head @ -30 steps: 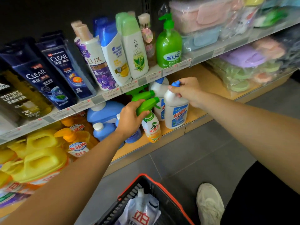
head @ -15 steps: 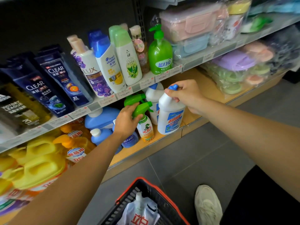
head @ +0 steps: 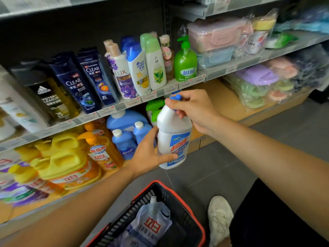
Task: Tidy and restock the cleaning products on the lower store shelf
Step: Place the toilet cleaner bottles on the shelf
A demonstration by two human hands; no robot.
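1. The white bottle (head: 173, 138) is held in the air in front of the lower shelf (head: 222, 97). Its neck, under the blue cap (head: 176, 97), is gripped by the curled fingers of the right hand (head: 194, 109), and its lower body is clasped by the left hand (head: 149, 154) (thumb across the label).
2. If either hand is released early, the smooth plastic could slip and be dropped towards the basket (head: 137, 207) below.
3. The green spray bottles (head: 154, 107) just behind could be knocked over when the bottle is set back.
4. If the bottle is twisted by its cap, the cap could be loosened and liquid spilled.
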